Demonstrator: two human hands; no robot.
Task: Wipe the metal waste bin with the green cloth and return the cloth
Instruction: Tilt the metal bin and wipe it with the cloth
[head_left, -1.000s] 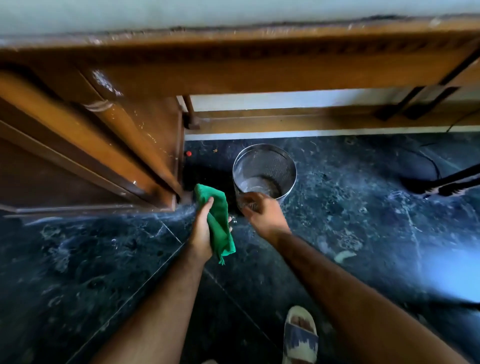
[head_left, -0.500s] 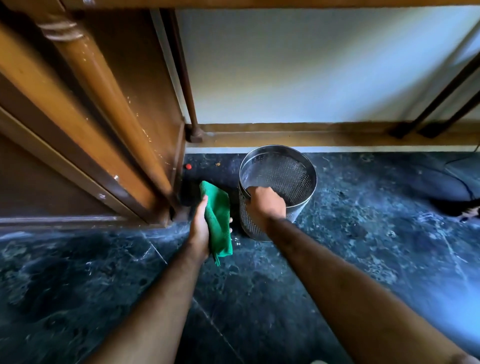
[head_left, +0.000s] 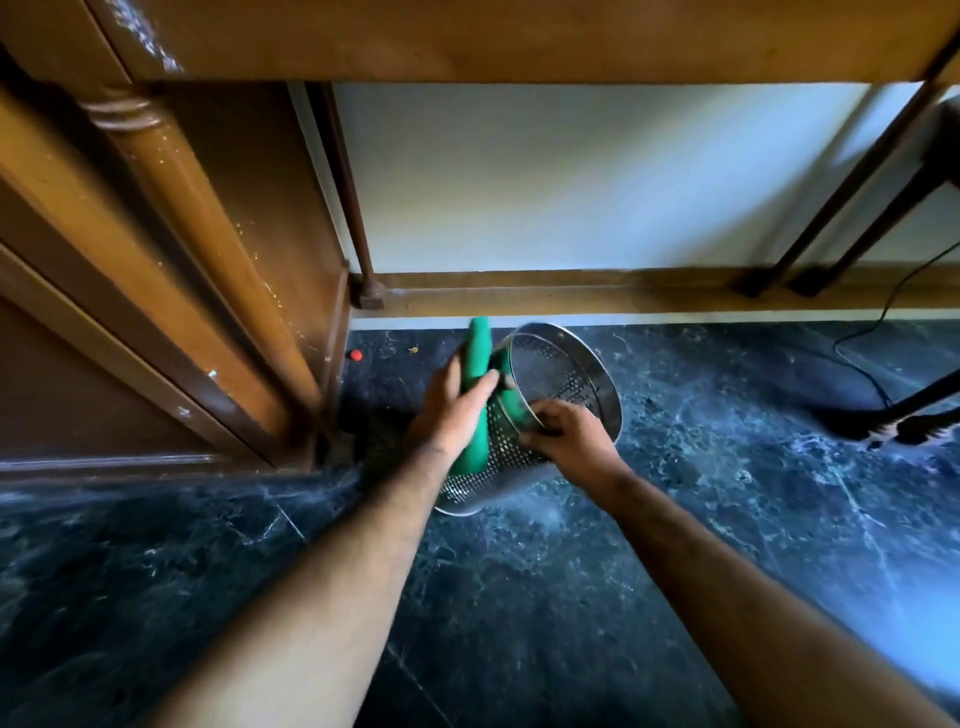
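Observation:
The perforated metal waste bin (head_left: 566, 379) is tilted, its open mouth turned up and to the right, its base near the dark floor. My right hand (head_left: 566, 441) grips the near rim of the bin. My left hand (head_left: 449, 410) holds the green cloth (head_left: 478, 364) and presses it flat against the bin's left outer wall. Part of the cloth hangs down over the perforated side.
A brown wooden cabinet (head_left: 218, 249) stands close on the left. A wooden rail (head_left: 571, 296) runs along the white wall behind the bin. Dark furniture legs (head_left: 841, 218) and a black cable (head_left: 878, 332) are at the right. A small red bit (head_left: 356, 355) lies on the marble floor (head_left: 519, 597).
The bin stood upright and is now lifted and tilted by my right hand. My left hand has brought the cloth from beside the bin onto its left wall.

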